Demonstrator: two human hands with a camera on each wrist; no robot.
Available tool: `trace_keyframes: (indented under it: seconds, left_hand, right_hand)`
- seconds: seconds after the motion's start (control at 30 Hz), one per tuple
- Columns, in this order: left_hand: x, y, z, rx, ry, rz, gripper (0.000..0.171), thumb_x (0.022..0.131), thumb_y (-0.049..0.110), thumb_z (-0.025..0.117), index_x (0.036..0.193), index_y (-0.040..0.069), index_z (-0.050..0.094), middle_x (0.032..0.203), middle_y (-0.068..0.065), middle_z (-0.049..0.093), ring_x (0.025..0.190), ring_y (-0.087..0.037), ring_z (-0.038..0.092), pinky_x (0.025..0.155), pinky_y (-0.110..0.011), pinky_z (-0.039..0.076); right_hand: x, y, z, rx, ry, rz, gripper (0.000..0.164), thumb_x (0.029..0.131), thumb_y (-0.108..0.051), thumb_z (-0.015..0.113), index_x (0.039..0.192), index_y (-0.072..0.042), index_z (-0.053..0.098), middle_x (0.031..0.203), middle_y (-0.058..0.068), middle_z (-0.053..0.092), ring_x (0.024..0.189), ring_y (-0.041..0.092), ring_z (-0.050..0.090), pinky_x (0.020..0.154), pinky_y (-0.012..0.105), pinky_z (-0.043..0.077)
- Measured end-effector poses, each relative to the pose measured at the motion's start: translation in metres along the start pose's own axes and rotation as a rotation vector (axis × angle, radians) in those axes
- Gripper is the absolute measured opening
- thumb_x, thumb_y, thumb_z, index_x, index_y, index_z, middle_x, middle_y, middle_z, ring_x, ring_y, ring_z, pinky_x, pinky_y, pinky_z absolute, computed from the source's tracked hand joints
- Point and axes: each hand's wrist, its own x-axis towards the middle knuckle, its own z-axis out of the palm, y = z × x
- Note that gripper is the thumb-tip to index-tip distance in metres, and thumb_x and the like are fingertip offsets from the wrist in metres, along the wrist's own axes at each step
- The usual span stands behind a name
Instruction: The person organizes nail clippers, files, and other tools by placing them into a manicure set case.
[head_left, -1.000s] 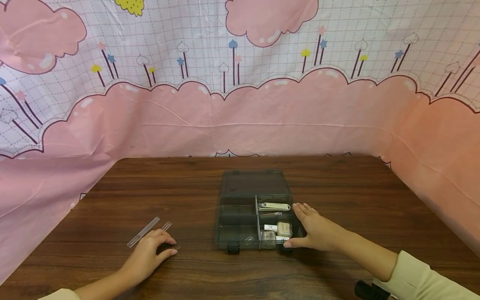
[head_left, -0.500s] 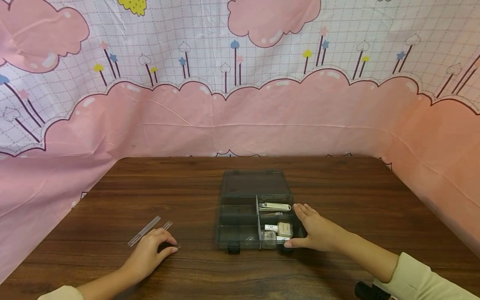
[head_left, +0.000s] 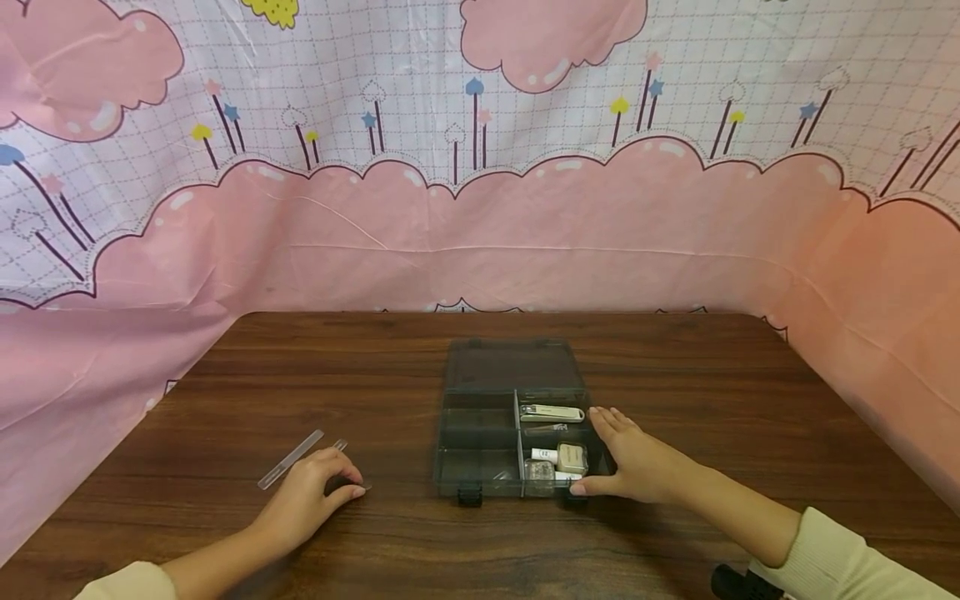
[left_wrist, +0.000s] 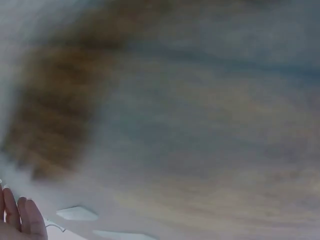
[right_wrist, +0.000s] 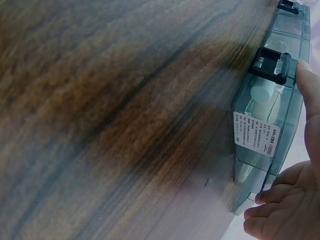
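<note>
And here, a box (head_left: 450, 487): dark, see-through plastic, wide open, lid (head_left: 513, 364) folded back toward the far edge of the table (head_left: 660, 358), base flat, roughly midway between left and right edges! Black catches (head_left: 470, 496) along the front, a white printed label (right_wrist: 256, 134) outside, contents mostly on the right. Now over toward the table's left edge, well apart: a tiny clear piece (head_left: 367, 487), pinched, mostly hidden, full shape impossible to tell.

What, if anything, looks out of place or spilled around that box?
Only mildly odd: two clear strips lie slanted on the table, outside the open box, one partly hidden by the left hand, while the clipper and bottles sit inside it. I see nothing spilled or damaged.
</note>
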Motion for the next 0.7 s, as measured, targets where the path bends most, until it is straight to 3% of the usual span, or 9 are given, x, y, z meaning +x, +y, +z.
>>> trace_keyframes:
  seconds: [0.1,0.4,0.7]
  left_hand:
    - [0.004,0.004,0.000,-0.016,0.019,-0.001,0.011,0.072,0.009,0.075,0.079,0.014,0.068,0.084,0.008,0.063,0.093,-0.025,0.065,0.084,-0.039,0.054]
    - [0.017,0.011,0.001,-0.030,0.100,0.050,0.013,0.070,0.006,0.077,0.079,0.009,0.068,0.083,0.005,0.064,0.075,-0.012,0.061,0.069,-0.023,0.054]
    - [0.028,0.025,0.003,-0.075,0.124,0.068,0.011,0.072,0.007,0.076,0.080,0.009,0.068,0.084,0.005,0.063,0.076,-0.013,0.062,0.069,-0.027,0.054]
  right_hand:
    - [0.000,0.000,0.000,0.006,-0.001,-0.002,0.111,0.073,-0.067,0.062,0.141,0.012,0.024,0.145,0.033,0.026,0.134,0.052,0.021,0.103,0.063,0.028]
    - [-0.001,0.000,0.000,-0.001,0.004,-0.003,0.111,0.073,-0.067,0.061,0.140,0.013,0.024,0.145,0.033,0.026,0.134,0.051,0.021,0.104,0.063,0.028]
    - [0.000,0.001,0.000,-0.006,0.011,-0.009,0.111,0.073,-0.067,0.061,0.140,0.013,0.025,0.145,0.033,0.027,0.134,0.051,0.022,0.104,0.062,0.027]
